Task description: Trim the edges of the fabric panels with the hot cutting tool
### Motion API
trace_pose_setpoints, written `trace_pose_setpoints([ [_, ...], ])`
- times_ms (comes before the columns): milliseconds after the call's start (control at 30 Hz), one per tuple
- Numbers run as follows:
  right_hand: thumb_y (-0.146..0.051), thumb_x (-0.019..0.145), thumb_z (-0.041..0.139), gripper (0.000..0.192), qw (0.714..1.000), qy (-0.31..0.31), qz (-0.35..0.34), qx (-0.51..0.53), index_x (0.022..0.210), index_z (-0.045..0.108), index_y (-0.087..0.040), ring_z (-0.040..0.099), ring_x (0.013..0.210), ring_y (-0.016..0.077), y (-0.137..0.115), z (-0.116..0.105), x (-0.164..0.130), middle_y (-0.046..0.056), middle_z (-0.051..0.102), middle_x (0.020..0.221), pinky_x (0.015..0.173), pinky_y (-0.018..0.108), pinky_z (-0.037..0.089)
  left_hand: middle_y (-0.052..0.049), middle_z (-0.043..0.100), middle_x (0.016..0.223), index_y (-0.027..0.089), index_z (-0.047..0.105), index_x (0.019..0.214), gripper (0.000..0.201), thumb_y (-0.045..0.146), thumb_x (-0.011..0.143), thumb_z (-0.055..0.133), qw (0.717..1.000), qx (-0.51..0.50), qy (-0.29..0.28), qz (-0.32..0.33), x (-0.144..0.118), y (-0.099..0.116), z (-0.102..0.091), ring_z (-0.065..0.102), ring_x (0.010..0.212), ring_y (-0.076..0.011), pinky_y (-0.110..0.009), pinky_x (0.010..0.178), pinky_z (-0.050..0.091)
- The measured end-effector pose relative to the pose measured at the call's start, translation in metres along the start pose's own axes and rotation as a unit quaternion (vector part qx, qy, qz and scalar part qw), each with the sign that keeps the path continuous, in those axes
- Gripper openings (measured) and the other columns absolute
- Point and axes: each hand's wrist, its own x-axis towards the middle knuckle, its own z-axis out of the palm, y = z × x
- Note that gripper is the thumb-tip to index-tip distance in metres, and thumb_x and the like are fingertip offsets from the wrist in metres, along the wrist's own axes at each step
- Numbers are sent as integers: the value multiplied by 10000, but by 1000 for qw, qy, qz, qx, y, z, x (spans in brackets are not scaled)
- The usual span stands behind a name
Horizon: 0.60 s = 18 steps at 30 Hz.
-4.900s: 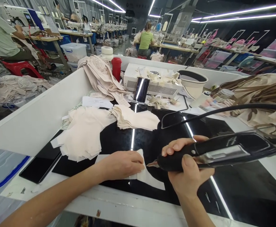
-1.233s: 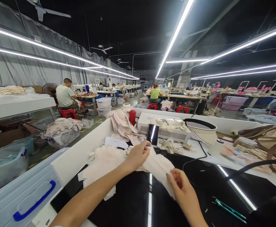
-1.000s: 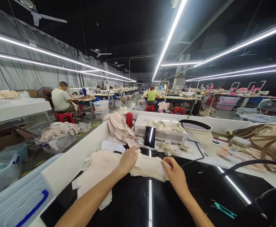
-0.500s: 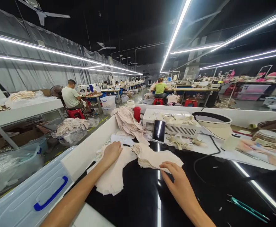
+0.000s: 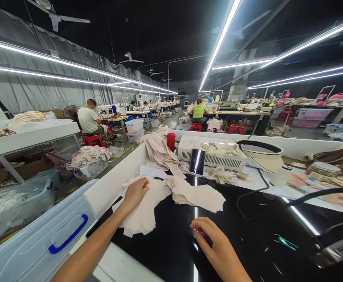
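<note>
Resting palm-down on the near stack of cream fabric pieces (image 5: 142, 207), left hand (image 5: 134, 192) flat and loose, fingers spread a little, forearm stretching in long from the lower left. Not gripping anything, just pressing on the top piece. Lying right under that hand, the stack is fanning out toward the table's near edge.

Hovering low over the glossy black tabletop (image 5: 248, 235), right hand (image 5: 215, 244) empty, fingers half-curled and pointing left, wrist coming up from the bottom edge. Not touching cloth, sitting just short of the second stack of fabric pieces (image 5: 199, 194), which is lying beyond its fingertips.

Further out to the right of that hand: green-handled snips (image 5: 287, 243) and a black cord (image 5: 256, 192). Beyond both hands: a white box unit (image 5: 212, 154) and a red bottle (image 5: 170, 141).
</note>
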Motion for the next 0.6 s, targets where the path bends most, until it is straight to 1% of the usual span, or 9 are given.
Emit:
trace_pose_setpoints([
  [167,-494,1070,674,270,999,-24,31,19,1040,840,-283,771,816,210,-5,4,-3,56,822,997,790,339,697,-35,769,1082,238,692,1099,122,229,987,644,990,-121,-10,71,-23,16,-18,738,1077,-246,-394,1058,579],
  [233,-545,1038,718,314,996,-14,70,49,1166,844,-288,803,925,236,-8,9,-3,71,841,1078,853,358,709,-20,744,1023,231,685,1146,177,254,975,648,978,-174,-42,105,-40,28,-21,737,987,-211,-359,995,607],
  [300,-630,963,785,494,990,28,105,94,1324,811,-294,817,1089,284,-14,15,-2,96,848,1199,937,401,713,3,697,947,221,672,1191,249,272,948,678,964,-213,-82,137,-59,42,-22,700,860,-171,-296,849,604],
  [333,-674,907,828,620,986,39,115,119,1400,783,-301,810,1175,311,-17,18,-1,108,842,1262,993,432,706,16,669,936,221,660,1217,297,278,928,694,952,-240,-111,155,-69,49,-22,662,797,-144,-258,769,576],
  [367,-714,845,872,744,982,34,122,143,1458,756,-309,792,1257,336,-21,21,0,117,834,1316,1060,465,686,23,633,938,215,649,1222,336,261,895,714,922,-304,-160,179,-79,57,-22,611,765,-124,-228,710,530],
  [433,-797,745,919,881,967,-41,134,211,1459,767,-304,766,1322,371,-29,25,-1,128,831,1335,1143,508,636,30,577,942,213,635,1207,369,237,854,737,860,-399,-240,209,-93,71,-18,552,787,-115,-195,669,462],
  [467,-843,721,910,879,951,-95,147,253,1394,807,-288,783,1270,375,-33,27,-3,127,842,1282,1123,507,635,34,555,936,209,632,1194,372,224,839,743,838,-428,-262,216,-98,77,-15,527,792,-113,-191,666,442],
  [533,-913,723,859,808,904,-189,189,334,1181,879,-247,817,1013,331,-40,30,-9,108,850,1088,967,458,662,37,551,928,199,630,1181,386,214,817,758,820,-451,-284,209,-102,86,-7,499,790,-107,-194,670,407],
  [600,-921,763,826,745,889,-192,215,356,1012,888,-221,766,783,260,-45,32,-17,73,809,904,815,402,644,39,583,920,192,619,1198,426,248,814,792,828,-451,-291,162,-103,89,4,487,755,-97,-205,655,379],
])
